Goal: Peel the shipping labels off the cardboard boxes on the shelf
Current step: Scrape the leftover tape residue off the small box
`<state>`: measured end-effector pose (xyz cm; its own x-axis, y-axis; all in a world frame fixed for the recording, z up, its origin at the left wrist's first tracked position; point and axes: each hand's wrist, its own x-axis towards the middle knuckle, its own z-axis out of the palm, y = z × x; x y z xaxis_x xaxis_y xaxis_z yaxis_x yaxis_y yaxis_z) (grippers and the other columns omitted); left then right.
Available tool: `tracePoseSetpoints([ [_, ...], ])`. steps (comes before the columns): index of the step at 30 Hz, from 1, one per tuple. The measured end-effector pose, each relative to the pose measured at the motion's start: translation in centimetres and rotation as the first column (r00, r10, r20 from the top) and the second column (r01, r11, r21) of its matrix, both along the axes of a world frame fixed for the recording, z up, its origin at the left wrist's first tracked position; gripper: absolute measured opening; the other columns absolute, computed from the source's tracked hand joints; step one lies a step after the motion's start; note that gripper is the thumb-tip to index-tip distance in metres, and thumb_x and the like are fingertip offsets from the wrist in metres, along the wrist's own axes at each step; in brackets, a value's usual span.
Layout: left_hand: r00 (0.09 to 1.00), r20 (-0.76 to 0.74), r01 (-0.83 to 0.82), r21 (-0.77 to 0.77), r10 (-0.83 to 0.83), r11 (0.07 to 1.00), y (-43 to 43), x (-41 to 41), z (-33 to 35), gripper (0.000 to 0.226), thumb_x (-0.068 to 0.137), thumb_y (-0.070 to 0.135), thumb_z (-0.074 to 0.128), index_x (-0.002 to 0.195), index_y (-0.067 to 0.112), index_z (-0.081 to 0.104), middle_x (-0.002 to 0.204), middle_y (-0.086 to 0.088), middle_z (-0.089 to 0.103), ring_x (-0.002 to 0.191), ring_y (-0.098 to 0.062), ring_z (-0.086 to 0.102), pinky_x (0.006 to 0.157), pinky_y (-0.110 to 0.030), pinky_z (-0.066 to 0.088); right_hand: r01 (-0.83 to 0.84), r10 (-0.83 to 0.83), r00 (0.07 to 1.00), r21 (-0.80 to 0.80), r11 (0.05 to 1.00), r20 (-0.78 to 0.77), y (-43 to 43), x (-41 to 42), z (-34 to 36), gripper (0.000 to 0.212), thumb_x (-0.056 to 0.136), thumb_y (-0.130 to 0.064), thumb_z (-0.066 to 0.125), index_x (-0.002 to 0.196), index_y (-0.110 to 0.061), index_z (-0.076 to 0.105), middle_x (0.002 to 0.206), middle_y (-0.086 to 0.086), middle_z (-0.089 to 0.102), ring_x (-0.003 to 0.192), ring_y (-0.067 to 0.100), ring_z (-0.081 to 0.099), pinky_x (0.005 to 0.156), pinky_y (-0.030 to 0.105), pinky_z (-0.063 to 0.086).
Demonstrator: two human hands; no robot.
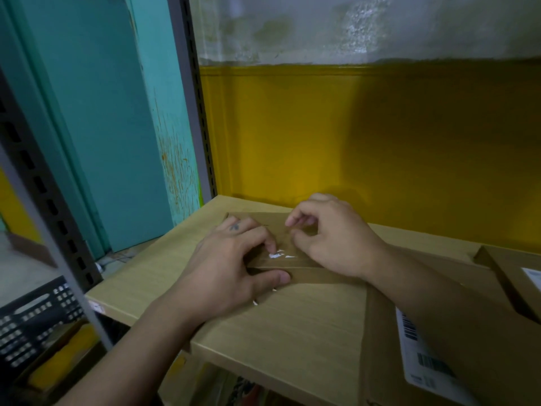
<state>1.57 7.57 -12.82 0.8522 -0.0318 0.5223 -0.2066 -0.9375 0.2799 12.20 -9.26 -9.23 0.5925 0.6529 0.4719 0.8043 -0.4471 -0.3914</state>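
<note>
Your right hand (330, 238) is hovering just above the far part of the cardboard box (265, 217), with its fingers curled and the forefinger and thumb tips drawn close together. Whether that grip is grasping a sliver of label or is clenched on nothing, I cannot tell: the spot between the tips is too small to read.

Your left hand (231, 268) is lying on the box top with its grip released. Its bent fingers are pressing their tips down, and the thumb is lying flat along the brown tape strip (322, 281) that crosses the lid. Your left forefinger tip is touching a few white label scraps (276, 254), which are clinging to the cardboard between your two hands. A couple more white flecks are showing just near of your left thumb.

The box is sitting on the pale wooden shelf (146, 273), towards its left end. At the near right, a white shipping label (424, 358) with barcodes is sticking flat to brown cardboard under your right forearm. Further right, a second box (497, 265) is carrying another white label (531, 276) at the frame's edge.

A grey slotted metal upright (193, 112) is rising at the far left corner of the shelf, against a teal panel (102, 112) and a yellow wall (380, 142). Below to the left, a black plastic crate (35, 315) is standing.
</note>
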Motion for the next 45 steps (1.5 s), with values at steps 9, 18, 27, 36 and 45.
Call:
tracePoseSetpoints([
  [9,0.999,-0.049,-0.006,0.032,0.007,0.999,-0.2,-0.4,0.3,0.064,0.076,0.071,0.058,0.133,0.046,0.044,0.105,0.024,0.049,0.098,-0.005,0.044,0.08,-0.03,0.043,-0.009,0.01,0.997,0.008,1.0,-0.083,0.1,0.1,-0.2,0.009,0.083,-0.018,0.064,0.083,-0.024,0.07,0.076,-0.012,0.063,0.07,0.003,0.056,0.065,0.021,0.046],
  [18,0.992,-0.083,-0.102,-0.144,0.09,0.984,-0.6,-0.2,0.1,0.084,0.065,0.063,0.076,0.135,0.042,0.036,0.107,0.024,0.047,0.101,0.001,0.045,0.086,-0.024,0.044,-0.003,-0.001,0.984,-0.022,1.0,-0.181,0.5,-0.1,-0.4,0.011,0.074,-0.037,0.077,0.072,-0.028,0.071,0.065,-0.008,0.065,0.058,0.003,0.056,0.059,0.03,0.053],
  [27,0.991,-0.085,-0.11,-0.137,0.099,0.984,-0.7,-0.3,0.0,0.082,0.066,0.065,0.074,0.135,0.046,0.033,0.106,0.023,0.048,0.099,-0.001,0.046,0.083,-0.026,0.045,0.034,-0.053,0.935,-0.06,0.998,-0.351,1.6,0.1,-0.4,0.017,0.072,-0.03,0.079,0.073,-0.021,0.066,0.059,-0.01,0.058,0.052,0.0,0.049,0.054,0.022,0.037],
  [36,0.995,-0.072,-0.08,-0.197,0.067,0.977,-0.5,-0.4,0.1,0.078,0.063,0.062,0.078,0.13,0.045,0.044,0.103,0.023,0.052,0.101,0.0,0.051,0.089,-0.033,0.05,0.008,-0.017,0.973,-0.041,0.999,-0.231,1.2,0.3,-1.0,0.009,0.072,-0.029,0.076,0.071,-0.025,0.069,0.06,-0.011,0.061,0.052,-0.002,0.05,0.056,0.023,0.041],
  [45,0.997,-0.051,-0.068,-0.156,0.061,0.985,-0.6,-0.5,0.2,0.079,0.063,0.063,0.076,0.133,0.039,0.048,0.096,0.027,0.048,0.102,-0.002,0.049,0.088,-0.035,0.05,0.026,-0.034,0.98,-0.041,0.999,-0.197,1.2,0.1,-1.4,0.018,0.07,-0.043,0.076,0.073,-0.029,0.066,0.063,-0.012,0.06,0.055,0.001,0.05,0.057,0.025,0.041],
])
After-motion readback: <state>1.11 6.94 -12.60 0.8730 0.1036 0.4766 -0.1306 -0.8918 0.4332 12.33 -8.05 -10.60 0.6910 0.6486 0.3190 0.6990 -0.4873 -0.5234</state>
